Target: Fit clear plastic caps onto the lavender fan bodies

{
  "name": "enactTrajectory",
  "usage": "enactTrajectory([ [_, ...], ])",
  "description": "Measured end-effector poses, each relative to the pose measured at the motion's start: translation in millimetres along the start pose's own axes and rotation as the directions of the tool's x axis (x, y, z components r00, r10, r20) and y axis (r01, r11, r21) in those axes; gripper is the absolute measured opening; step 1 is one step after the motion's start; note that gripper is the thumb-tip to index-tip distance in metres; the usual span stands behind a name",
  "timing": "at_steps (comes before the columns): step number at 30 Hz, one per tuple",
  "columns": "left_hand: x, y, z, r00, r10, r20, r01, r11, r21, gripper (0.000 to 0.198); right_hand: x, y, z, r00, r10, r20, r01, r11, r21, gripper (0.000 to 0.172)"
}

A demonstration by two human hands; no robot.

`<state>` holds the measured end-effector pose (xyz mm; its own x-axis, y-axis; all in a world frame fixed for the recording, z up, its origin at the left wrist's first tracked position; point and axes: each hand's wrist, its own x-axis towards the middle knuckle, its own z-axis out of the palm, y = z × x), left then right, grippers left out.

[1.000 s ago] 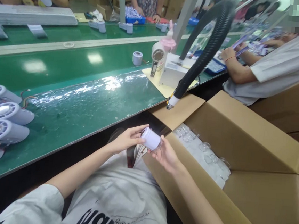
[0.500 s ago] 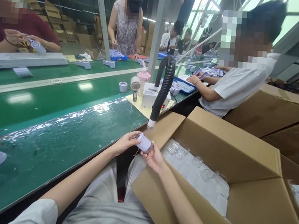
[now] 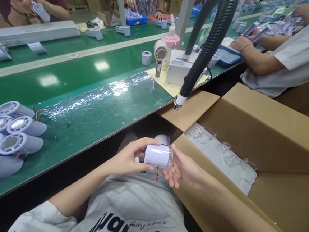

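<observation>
My left hand (image 3: 130,158) grips a lavender cylindrical housing (image 3: 156,156), lying sideways above my lap, with thumb below and fingers over the top. A clear plastic cover (image 3: 170,158) sits around its right end. Coloured wires (image 3: 157,176) with a small connector dangle beneath it. My right hand (image 3: 178,170) has its palm against the covered end, its fingers apart and pointing downward, not wrapped round the housing. Several similar lavender housings (image 3: 16,143) lie grouped on the green bench at left, with round silvery centres facing me.
An open carton (image 3: 242,105) at right holds clear plastic covers (image 3: 224,147) on white padding. A black flexible hose (image 3: 209,45) hangs from a white box (image 3: 184,70) over the bench edge. A handheld fan (image 3: 160,53) stands beside a pink-lidded cup (image 3: 171,40). Co-workers' hands work across and farther right.
My view has tipped down and left. The housing has turned level and come closer to my body. My right fingers have let go their grip, the palm now lying against the clear end.
</observation>
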<state>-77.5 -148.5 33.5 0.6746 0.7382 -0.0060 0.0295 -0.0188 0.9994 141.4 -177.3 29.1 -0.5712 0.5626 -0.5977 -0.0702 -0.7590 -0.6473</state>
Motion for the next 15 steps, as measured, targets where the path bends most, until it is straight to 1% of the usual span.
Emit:
enactTrajectory([
  [1, -3, 2, 2.2, 1.000, -0.028, -0.009, 0.027, 0.999, -0.043, 0.061, -3, 4, 0, 0.998, -0.066, 0.003, 0.066, 0.995, -0.077, 0.075],
  [2, -6, 4, 4.0, 0.998, -0.052, -0.018, 0.050, 0.995, -0.088, 0.061, -6, 7, 0, 0.984, -0.175, -0.004, 0.172, 0.968, -0.182, 0.078],
  [3, -9, 6, 5.4, 0.997, -0.072, -0.024, 0.069, 0.989, -0.128, 0.061, -9, 10, -1, 0.947, -0.320, -0.013, 0.301, 0.901, -0.312, 0.079],
  [4, -11, 7, 6.3, 0.996, -0.089, -0.028, 0.083, 0.983, -0.162, 0.061, -11, 12, -2, 0.878, -0.479, -0.006, 0.423, 0.781, -0.459, 0.079],
  [5, -12, 8, 6.9, 0.994, -0.101, -0.030, 0.093, 0.977, -0.190, 0.061, -14, 14, -4, 0.784, -0.620, 0.034, 0.512, 0.615, -0.600, 0.077],
  [6, -14, 9, 7.3, 0.993, -0.111, -0.030, 0.102, 0.972, -0.213, 0.060, -16, 15, -5, 0.682, -0.723, 0.113, 0.564, 0.422, -0.709, 0.073],
  [7, -15, 9, 7.3, 0.992, -0.120, -0.026, 0.111, 0.967, -0.230, 0.059, -17, 16, -6, 0.592, -0.777, 0.212, 0.587, 0.237, -0.774, 0.069],
  [8, -16, 9, 7.2, 0.992, -0.127, -0.016, 0.119, 0.964, -0.239, 0.059, -18, 16, -7, 0.529, -0.793, 0.301, 0.594, 0.093, -0.799, 0.064],
  [9, -16, 9, 6.9, 0.991, -0.130, -0.001, 0.126, 0.964, -0.236, 0.059, -19, 16, -7, 0.494, -0.793, 0.356, 0.598, 0.012, -0.802, 0.061],
  [10, -17, 10, 6.4, 0.992, -0.125, 0.011, 0.124, 0.968, -0.219, 0.061, -18, 16, -7, 0.488, -0.792, 0.366, 0.608, 0.008, -0.794, 0.059],
  [11, -17, 10, 5.8, 0.993, -0.115, 0.021, 0.117, 0.975, -0.187, 0.064, -18, 16, -6, 0.513, -0.793, 0.328, 0.624, 0.082, -0.777, 0.056],
  [12, -17, 10, 5.2, 0.995, -0.099, 0.028, 0.102, 0.984, -0.148, 0.068, -18, 16, -4, 0.561, -0.787, 0.257, 0.639, 0.214, -0.739, 0.054],
  [13, -17, 11, 4.4, 0.996, -0.083, 0.035, 0.087, 0.990, -0.113, 0.071, -18, 16, -2, 0.622, -0.762, 0.177, 0.642, 0.368, -0.673, 0.053],
  [14, -18, 11, 3.5, 0.997, -0.071, 0.043, 0.075, 0.993, -0.090, 0.073, -18, 16, 0, 0.679, -0.725, 0.112, 0.635, 0.504, -0.585, 0.050],
  [15, -18, 12, 2.6, 0.996, -0.069, 0.052, 0.074, 0.994, -0.083, 0.073, -18, 16, 2, 0.722, -0.689, 0.067, 0.621, 0.601, -0.503, 0.047],
])
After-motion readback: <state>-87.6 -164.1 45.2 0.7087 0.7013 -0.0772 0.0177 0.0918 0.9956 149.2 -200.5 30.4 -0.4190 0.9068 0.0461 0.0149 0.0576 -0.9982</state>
